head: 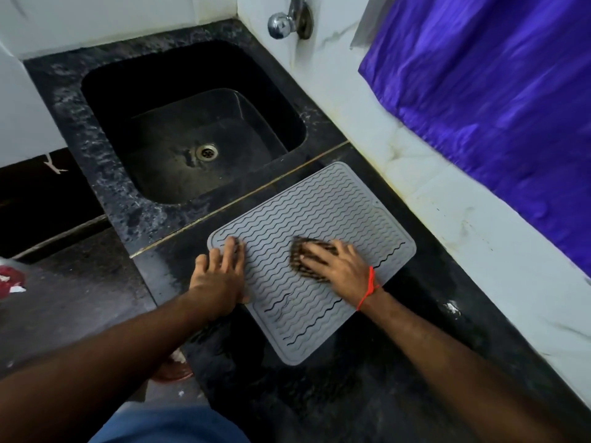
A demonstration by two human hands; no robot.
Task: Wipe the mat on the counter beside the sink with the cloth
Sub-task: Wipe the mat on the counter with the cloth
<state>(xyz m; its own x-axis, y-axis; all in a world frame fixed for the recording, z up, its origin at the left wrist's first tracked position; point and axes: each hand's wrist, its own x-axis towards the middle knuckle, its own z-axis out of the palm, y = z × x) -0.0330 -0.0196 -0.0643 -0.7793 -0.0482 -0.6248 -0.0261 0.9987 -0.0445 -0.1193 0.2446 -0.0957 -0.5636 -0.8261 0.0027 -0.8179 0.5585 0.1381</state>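
Clearly, one hand held the mat while the other wiped it

The grey mat [319,238] with wavy ridges lay flat on the dark counter [399,362], just beside the black sink [192,123] and close to the wall edge of the counter. Its long side ran at an angle to the counter's front edge.

The left hand [220,276] rested on the mat's corner that was nearest to the sink and the front edge. Its fingers [235,251] were straight and pressed together, flat on the ridges, and the thumb stood a little apart over the bare counter. I judged that this hand was there to stop the light mat from sliding under the strokes.

The right hand [335,263] lay on the middle part of the mat with the dark cloth [302,255] under it. Its fingers were slightly spread and pressed down on the cloth, so the cloth was held by pressure from above and not pinched. The cloth looked blurred, probably from motion. A red thread [371,287] was around that wrist.

Some grooves near the front corner of the mat looked darker, perhaps wet. The far corner, toward the wall, probably needed wiping too.
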